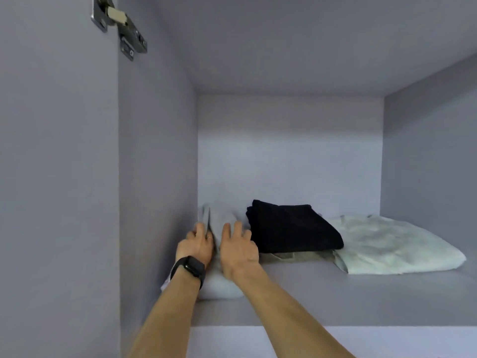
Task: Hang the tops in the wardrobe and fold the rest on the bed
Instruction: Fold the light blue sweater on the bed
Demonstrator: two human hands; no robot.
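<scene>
A folded white garment [220, 285] lies on the wardrobe shelf [335, 295] against the left wall. My left hand [198, 245], with a black watch on the wrist, grips the garment's left edge, fingers partly hidden in the cloth. Flat on top of the same garment rests my right hand [238, 248], its fingers spread and straight. A folded black garment [291, 228] sits just right of my right hand, on top of a beige folded piece [289, 255]. Further right lies a folded white item [392, 244].
The shelf compartment is closed in by grey walls at the left [154, 177], back and right [428, 156]. A metal door hinge [124, 27] is fixed at the upper left. The shelf front edge [335, 326] runs across below my arms.
</scene>
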